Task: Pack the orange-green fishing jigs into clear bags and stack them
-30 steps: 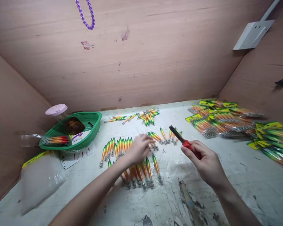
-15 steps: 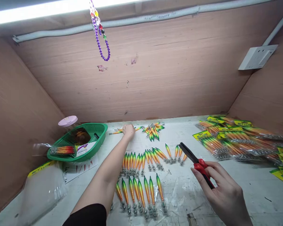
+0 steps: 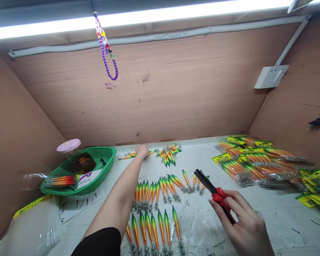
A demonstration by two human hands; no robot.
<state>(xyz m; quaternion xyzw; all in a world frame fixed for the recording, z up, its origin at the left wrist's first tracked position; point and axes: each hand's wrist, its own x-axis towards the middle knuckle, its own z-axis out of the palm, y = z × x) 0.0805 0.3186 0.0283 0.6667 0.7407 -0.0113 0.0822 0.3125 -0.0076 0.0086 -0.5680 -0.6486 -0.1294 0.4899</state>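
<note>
My right hand (image 3: 246, 222) grips red-handled scissors (image 3: 216, 193), their dark blades pointing up and to the left. At the back of the table, my left hand (image 3: 142, 151) is stretched out over a few loose squid jigs (image 3: 128, 155); its fingers are curled down and mostly hidden, so what they hold does not show. Just right of it lies a small pile of green, yellow and orange squid jigs (image 3: 168, 154). A middle row of jigs (image 3: 150, 192) and a front row (image 3: 153, 227) lie nearer me, hooks toward me, partly behind my left forearm.
Bagged jigs with yellow cards (image 3: 250, 161) are heaped at the right. On the left, a green basket (image 3: 110, 161) holds a lidded jar and a red-orange pack, with clear plastic bags (image 3: 34, 224) in front. A beaded purple cord (image 3: 106, 60) hangs from above.
The view has tilted up and shifted slightly right, so the table sits lower in the picture. My left hand stays at the back jigs; my right hand still holds the scissors.
</note>
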